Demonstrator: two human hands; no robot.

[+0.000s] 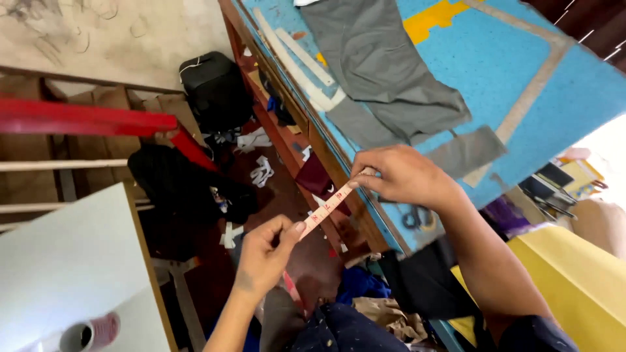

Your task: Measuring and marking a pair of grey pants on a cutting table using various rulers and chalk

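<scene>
Cluttering blue worktable point(521, 72): grey fabric point(385, 65).

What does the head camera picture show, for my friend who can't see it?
Two hands stretch a tape measure between them: the left hand pinches the lower end, the right hand the upper end. Beside them grey cloth pieces lie on a blue table.

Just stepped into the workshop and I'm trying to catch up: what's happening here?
A person is stretching a measuring tape taut between both hands. The left hand pinches the lower end, and the right hand pinches the upper end near the edge of the blue table. Grey fabric pieces lie flat on the table, untouched. Scissors rest near the table's edge, below the right hand.
</scene>
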